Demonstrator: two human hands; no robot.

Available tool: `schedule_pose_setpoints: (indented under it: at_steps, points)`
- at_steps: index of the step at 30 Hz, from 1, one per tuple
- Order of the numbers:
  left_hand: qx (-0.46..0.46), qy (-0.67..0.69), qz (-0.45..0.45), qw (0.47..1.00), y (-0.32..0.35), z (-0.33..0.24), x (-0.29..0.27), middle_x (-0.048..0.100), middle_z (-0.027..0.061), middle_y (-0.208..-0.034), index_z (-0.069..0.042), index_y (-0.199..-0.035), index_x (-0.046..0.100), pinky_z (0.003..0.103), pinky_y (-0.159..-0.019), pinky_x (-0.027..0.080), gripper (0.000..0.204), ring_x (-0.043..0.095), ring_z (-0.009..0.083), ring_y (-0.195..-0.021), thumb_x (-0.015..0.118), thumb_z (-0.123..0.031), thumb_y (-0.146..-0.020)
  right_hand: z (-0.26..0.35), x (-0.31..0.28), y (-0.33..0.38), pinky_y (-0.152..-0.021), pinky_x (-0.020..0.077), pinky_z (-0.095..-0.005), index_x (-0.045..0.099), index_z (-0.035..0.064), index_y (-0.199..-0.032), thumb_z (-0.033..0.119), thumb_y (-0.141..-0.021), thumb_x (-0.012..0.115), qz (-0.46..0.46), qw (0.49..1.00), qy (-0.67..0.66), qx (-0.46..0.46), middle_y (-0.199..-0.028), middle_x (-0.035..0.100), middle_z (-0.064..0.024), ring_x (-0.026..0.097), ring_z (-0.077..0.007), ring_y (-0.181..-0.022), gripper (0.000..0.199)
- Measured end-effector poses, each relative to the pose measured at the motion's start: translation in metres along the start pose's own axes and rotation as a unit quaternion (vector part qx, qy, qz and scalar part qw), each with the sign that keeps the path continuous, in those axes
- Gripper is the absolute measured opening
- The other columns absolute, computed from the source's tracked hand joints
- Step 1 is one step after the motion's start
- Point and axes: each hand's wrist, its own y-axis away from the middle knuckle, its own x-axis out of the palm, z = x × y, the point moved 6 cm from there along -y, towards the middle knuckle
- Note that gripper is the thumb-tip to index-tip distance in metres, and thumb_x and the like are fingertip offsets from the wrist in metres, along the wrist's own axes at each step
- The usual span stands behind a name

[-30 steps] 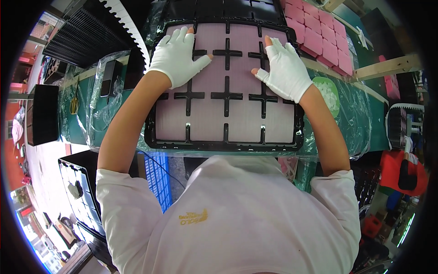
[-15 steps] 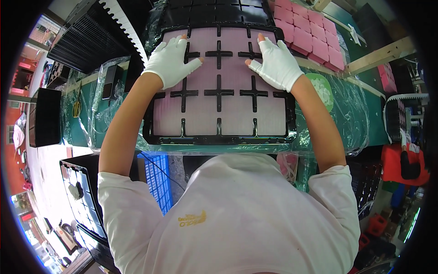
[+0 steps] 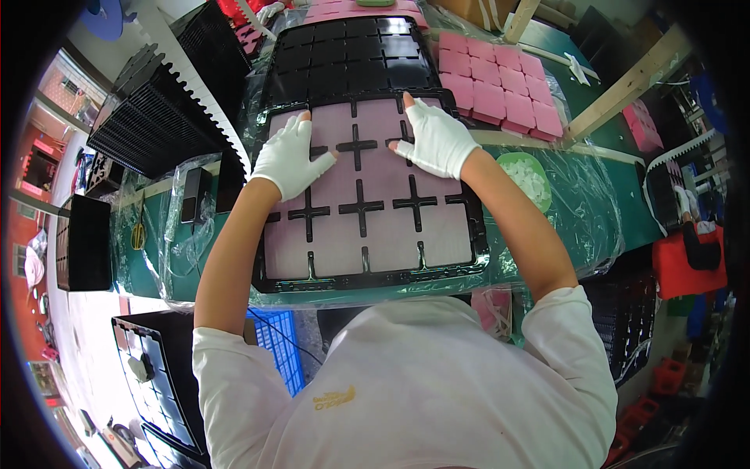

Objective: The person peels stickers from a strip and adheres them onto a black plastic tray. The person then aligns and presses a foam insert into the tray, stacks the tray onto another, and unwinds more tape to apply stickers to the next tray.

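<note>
Both hands are in white gloves, lying flat and spread open on a black compartment tray point(image 3: 367, 275) that sits on the green, plastic-covered bench point(image 3: 594, 211) right in front of the person. The left hand point(image 3: 291, 160) rests palm down on the tray's far left corner, around 10 o'clock from the tray's middle, fingers splayed, not gripping anything. The right hand point(image 3: 434, 141) is at about 1 o'clock, also pressed flat, with its index finger pointing up over the far rim; it's not clutching anything either.

Every compartment of that tray I can see holds a pale pink foam pad point(image 3: 391, 234), with black cross-shaped dividers between them.

Straight up at 12 o'clock, touching the far edge, lies a second black tray point(image 3: 351, 59) whose cells look bare and dark. At 2 o'clock there's a block of brighter pink squares point(image 3: 500, 82) set out in rows on the bench. A small round green bowl point(image 3: 525, 173) with white bits inside sits just beside the right forearm at 3 o'clock. At 10 o'clock a stack of black trays point(image 3: 156, 117) stands on edge, and more gridded black trays point(image 3: 152, 375) are down at 8 o'clock.
</note>
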Motion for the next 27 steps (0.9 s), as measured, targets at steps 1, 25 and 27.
schedule_pose_setpoints:
  at_steps: [1,25,27]
  points:
    - [0.0,0.0,-0.002,1.0,-0.002,0.001,-0.001,0.043,0.0283,-0.144,0.011,-0.141,0.037,0.044,-0.106,0.044,0.085,0.053,0.0419,-0.125,0.059,-0.052,-0.09,0.001,-0.002,-0.008,-0.105,0.0455,-0.0386,0.021,-0.0112,-0.15,0.061,-0.094,0.051,0.009,1.0,-0.029,0.006,-0.146,0.043,-0.0301,0.054,-0.0397,-0.126,0.096]
    - [0.084,0.018,0.012,0.996,0.003,0.023,-0.002,0.04,0.0288,-0.147,0.007,-0.147,0.029,0.044,-0.109,0.041,0.089,0.047,0.0417,-0.131,0.065,-0.046,-0.086,-0.041,-0.001,-0.012,-0.098,0.0495,-0.0416,0.03,-0.005,-0.148,0.043,-0.094,0.059,-0.011,0.977,-0.129,-0.17,-0.131,0.06,-0.0226,0.059,-0.0379,-0.118,0.077]
    - [0.084,0.046,0.027,0.995,-0.002,0.023,-0.004,0.04,0.0285,-0.146,0.006,-0.147,0.029,0.044,-0.109,0.041,0.09,0.046,0.0411,-0.132,0.066,-0.046,-0.084,-0.041,0.003,-0.015,-0.099,0.0488,-0.0412,0.03,-0.006,-0.148,0.042,-0.094,0.059,0.008,0.982,-0.12,-0.149,-0.132,0.059,-0.0232,0.058,-0.0376,-0.119,0.078]
